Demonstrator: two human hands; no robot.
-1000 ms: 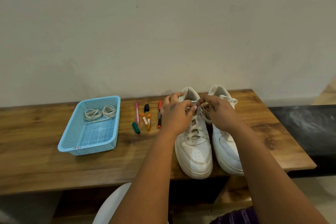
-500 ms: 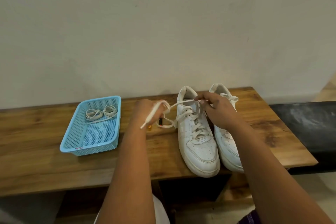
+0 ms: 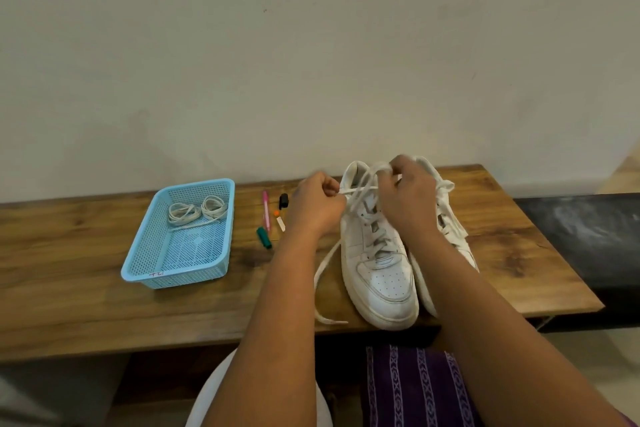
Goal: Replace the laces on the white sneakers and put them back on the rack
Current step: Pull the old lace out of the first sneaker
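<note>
Two white sneakers side by side on the wooden counter, toes toward the near edge, heels toward the wall. Left sneaker taken as landmark. Left hand just left of its collar, fingers curled, pinching a strand of the white lace that ran across to the right. Right hand above its tongue and upper eyelets, fingers curled round a loop of the same lace at the collar. Loose end of that lace trailing down the left side of the left sneaker, curving along the counter and ending near the toe. Lower eyelets laced; upper crossings slack under the hands. Right sneaker touching its right side, partly hidden behind the right forearm, with its own lace tied at the top.

Well left of the left sneaker, a light blue mesh basket holding two coiled white laces at its far end. Between basket and left sneaker, a pink pen, a green cap, a black cap and a small orange-tipped piece, the last partly hidden by the left wrist.
</note>
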